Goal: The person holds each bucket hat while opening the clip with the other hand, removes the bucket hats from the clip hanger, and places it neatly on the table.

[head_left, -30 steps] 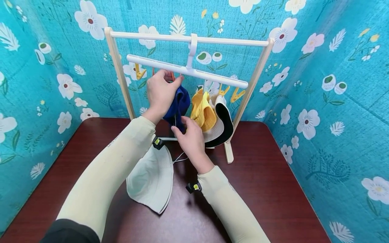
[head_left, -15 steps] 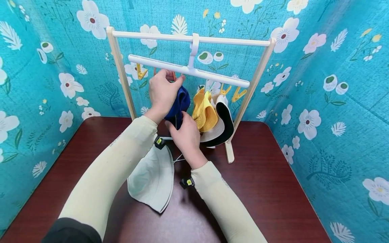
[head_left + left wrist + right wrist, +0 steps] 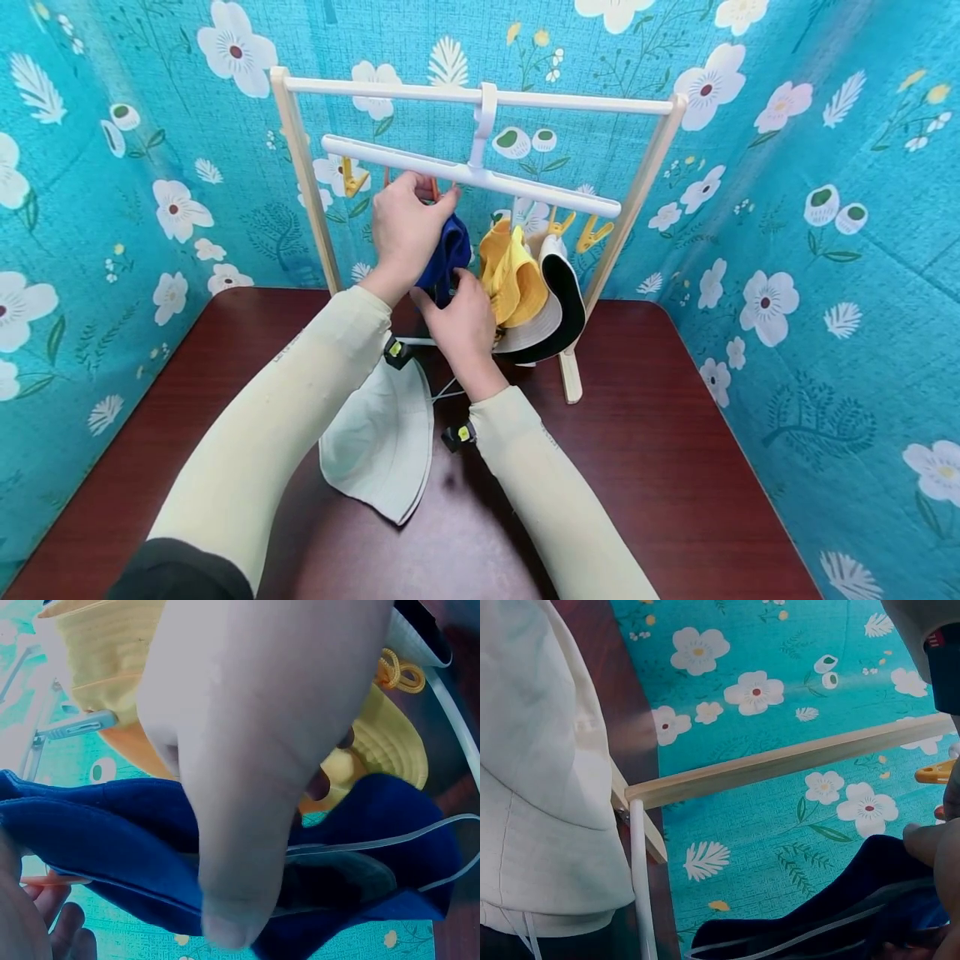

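Note:
In the head view a dark blue bucket hat hangs below the white hanger bar. My left hand is at the hat's top edge, its fingers round an orange clip. Lower down, my right hand holds the hat's lower part between thumb and fingers. The left wrist view shows the right thumb across the blue hat, whose thin white cord hangs loose. At that view's left edge the left fingers surround the orange clip. The right fingertips are partly hidden.
A wooden rack carries the hanger. Yellow and black-and-white hats hang to the right, beside yellow clips. A pale bucket hat lies on the dark red table, in front of the rack.
My right hand has shifted a little left and up along the blue hat's lower part, and its thumb now lies further across. The left hand stays at the orange clip.

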A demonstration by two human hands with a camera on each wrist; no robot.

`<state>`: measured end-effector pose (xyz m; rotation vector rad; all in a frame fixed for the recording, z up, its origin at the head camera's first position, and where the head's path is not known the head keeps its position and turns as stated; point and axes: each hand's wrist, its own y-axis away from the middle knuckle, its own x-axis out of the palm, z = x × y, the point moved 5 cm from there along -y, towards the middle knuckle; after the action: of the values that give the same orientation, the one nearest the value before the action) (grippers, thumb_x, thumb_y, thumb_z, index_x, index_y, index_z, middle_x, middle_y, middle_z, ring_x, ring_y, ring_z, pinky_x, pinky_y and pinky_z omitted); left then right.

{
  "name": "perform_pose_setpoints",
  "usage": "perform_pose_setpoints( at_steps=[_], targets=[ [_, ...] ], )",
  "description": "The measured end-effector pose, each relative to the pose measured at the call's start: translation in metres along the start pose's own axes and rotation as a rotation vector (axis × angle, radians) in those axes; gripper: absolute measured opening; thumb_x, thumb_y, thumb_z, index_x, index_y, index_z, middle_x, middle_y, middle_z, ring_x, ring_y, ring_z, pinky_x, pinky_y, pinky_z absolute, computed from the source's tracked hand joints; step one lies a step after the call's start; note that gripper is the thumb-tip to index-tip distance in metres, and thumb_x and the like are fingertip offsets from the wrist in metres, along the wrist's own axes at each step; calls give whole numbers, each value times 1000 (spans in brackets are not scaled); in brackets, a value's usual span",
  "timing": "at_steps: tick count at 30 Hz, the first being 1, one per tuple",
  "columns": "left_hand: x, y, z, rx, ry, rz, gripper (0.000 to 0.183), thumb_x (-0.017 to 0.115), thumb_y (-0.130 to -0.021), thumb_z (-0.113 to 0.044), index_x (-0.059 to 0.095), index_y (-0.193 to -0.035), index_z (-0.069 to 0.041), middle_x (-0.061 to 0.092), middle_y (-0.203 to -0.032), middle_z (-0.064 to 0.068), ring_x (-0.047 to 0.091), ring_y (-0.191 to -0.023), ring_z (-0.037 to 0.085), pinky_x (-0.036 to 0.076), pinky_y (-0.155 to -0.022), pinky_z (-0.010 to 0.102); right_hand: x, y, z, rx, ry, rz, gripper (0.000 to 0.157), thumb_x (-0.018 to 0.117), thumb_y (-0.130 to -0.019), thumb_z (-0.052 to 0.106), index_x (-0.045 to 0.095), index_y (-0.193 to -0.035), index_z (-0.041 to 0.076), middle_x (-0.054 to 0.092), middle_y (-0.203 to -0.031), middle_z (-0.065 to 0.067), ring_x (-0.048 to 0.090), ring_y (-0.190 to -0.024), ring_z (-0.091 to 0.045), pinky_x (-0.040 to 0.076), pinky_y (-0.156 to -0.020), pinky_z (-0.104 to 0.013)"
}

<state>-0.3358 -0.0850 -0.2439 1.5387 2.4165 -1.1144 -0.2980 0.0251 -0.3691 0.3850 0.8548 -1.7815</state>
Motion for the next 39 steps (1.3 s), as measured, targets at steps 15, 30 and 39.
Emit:
perform_pose_setpoints(
  at_steps=[15,30,39],
  targets=[
    [1,1,3,15,-4,13,35,72,-92,-52,70,-96,-18,77,-97,-4,70,-91,6,51,-69,27,-17,-4,-10,-104,16,-87,27,63,-95,37,63,-76,19,69,-72,-4,70,-76,-31,48,-58,-45],
    [2,-3,3,19,-11,-1,32,73,-92,-51,70,-94,-19,78,-94,-5,70,-89,5,49,-67,26,-27,-11,-9,-185,114,-147,28,64,-99,33,69,-76,18,73,-74,-7,72,-74,-34,53,-60,-48],
    [4,-4,4,9,-13,8,33,73,-91,-51,70,-93,-18,77,-92,-4,70,-86,5,51,-68,26,-32,-8,-7,-243,95,-161,32,66,-98,29,66,-68,17,70,-66,-4,72,-70,-30,50,-56,-45]
  ],
)
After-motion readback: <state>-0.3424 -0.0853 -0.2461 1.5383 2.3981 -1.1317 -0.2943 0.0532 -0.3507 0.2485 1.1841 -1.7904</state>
